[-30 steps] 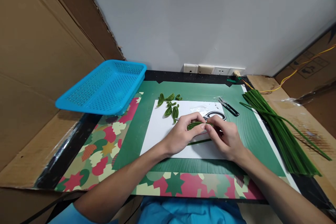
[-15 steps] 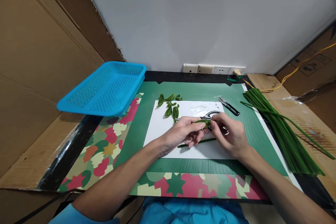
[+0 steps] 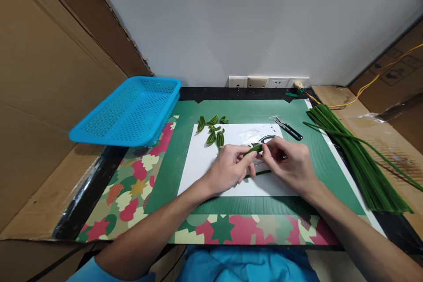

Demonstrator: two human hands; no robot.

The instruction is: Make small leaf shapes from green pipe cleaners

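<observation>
Seen from the head: gripped a fuzzy green leaf piece (image 3: 254,150) in the left hand (image 3: 231,163), thumb pressed against curled fingers, just above smooth white paper (image 3: 198,176). Pinched the right end of the same piece between thumb and fingertips of the right hand (image 3: 291,161). Could not tell the full shape of the part under the fingers. Saw a straight, velvety green strip (image 3: 259,174) beneath the hands, and looped black-and-grey scissors handles (image 3: 268,139) partly behind the right hand. Found ribbed, curved leaf shapes (image 3: 210,138) clustered across the paper's upper left corner, some over its edge. Noted crinkled clear film (image 3: 251,134) near the far edge, and slim black snips (image 3: 288,130) beyond the paper's upper right corner. Placed along the mat's right edge, saw a bundle of long fuzzy stems (image 3: 357,158), one crossing loosely on top. Saw a perforated blue plastic basket (image 3: 132,108) at far left, well apart from both hands. Had open room on the paper's left side and on the glossy green mat (image 3: 324,176) to the right.
</observation>
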